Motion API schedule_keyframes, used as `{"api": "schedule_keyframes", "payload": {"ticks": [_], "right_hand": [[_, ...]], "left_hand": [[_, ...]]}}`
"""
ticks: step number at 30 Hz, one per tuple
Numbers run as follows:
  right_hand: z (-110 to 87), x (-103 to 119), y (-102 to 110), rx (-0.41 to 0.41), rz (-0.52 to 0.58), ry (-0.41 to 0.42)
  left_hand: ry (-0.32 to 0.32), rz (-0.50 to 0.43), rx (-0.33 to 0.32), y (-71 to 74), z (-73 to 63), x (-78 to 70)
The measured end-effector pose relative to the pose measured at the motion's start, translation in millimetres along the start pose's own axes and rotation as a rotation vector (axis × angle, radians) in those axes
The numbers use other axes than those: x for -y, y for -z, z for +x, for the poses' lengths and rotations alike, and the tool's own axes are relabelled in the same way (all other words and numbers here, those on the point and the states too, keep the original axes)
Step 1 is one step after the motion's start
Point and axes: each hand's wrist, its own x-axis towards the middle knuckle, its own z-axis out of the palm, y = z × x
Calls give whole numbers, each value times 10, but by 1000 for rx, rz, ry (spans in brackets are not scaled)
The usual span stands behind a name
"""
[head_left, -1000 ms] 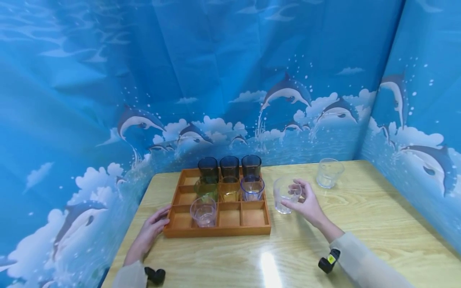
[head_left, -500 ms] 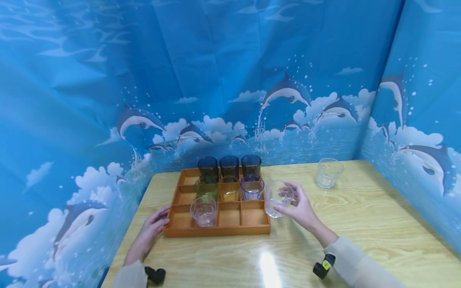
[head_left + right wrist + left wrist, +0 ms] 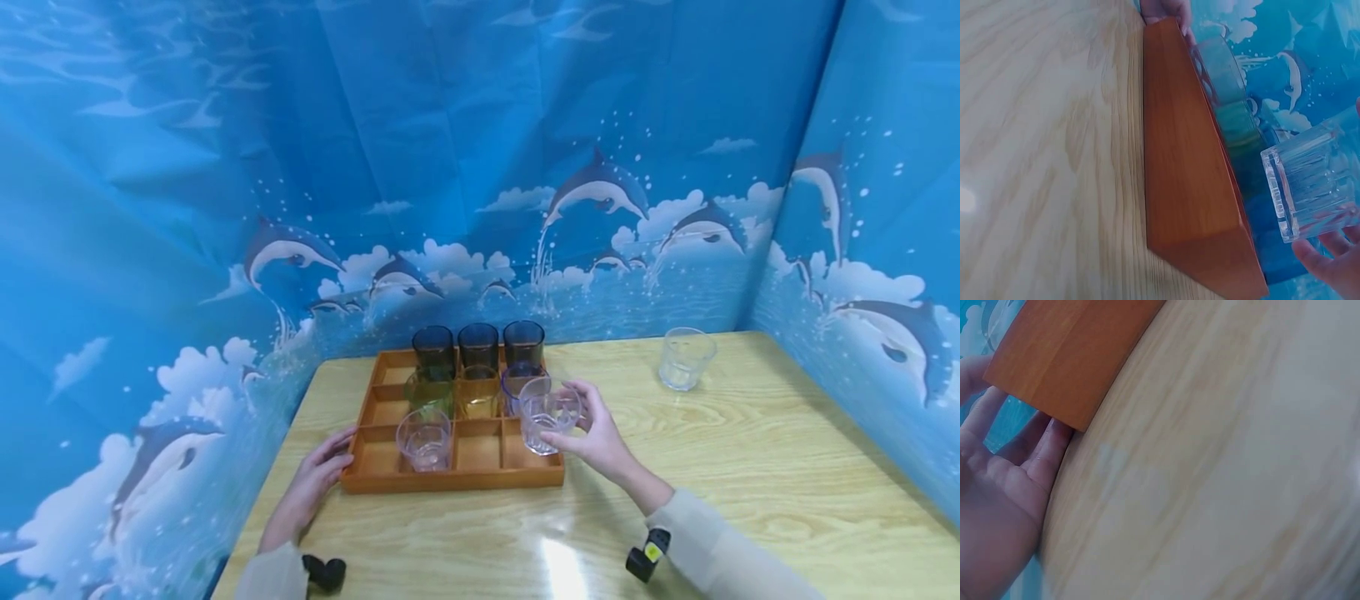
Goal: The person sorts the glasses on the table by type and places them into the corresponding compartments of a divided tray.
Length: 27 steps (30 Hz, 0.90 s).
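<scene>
My right hand (image 3: 600, 442) grips a clear glass (image 3: 549, 421) by its side, thumb in front and fingers behind. The glass is held above the front right compartment of a wooden divided tray (image 3: 457, 481), apart from its floor in the right wrist view, where its thick base (image 3: 1280, 197) shows. My left hand (image 3: 311, 483) touches the tray's left side; the left wrist view shows its fingers (image 3: 1054, 447) against the wooden end. Another clear glass (image 3: 425, 446) stands in the tray's front row, at the left.
Dark glasses (image 3: 478, 346) fill part of the tray's back row. In the middle row are a green glass (image 3: 429, 392), an amber glass (image 3: 478, 400) and a blue-rimmed glass (image 3: 513, 387), partly hidden. One more clear glass (image 3: 686, 360) stands at the table's back right, near the dolphin-printed curtain (image 3: 450, 167).
My right hand has carried the clear glass leftward from the table beside the tray to above its front right compartment. The left hand and the tray have stayed put.
</scene>
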Motion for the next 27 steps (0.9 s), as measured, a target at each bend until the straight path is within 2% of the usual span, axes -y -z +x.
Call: {"api": "schedule_keyframes", "payload": {"ticks": [8, 13, 18, 27], "right_hand": [[44, 29, -246, 38, 58, 19], [56, 157, -391, 72, 112, 40], [64, 338, -519, 92, 91, 32], [117, 347, -685, 132, 76, -10]], "left_hand": [[0, -1, -9, 5, 2, 14], [-3, -4, -2, -1, 5, 4], [8, 4, -3, -1, 9, -1], [-7, 1, 2, -3, 0, 6]]}}
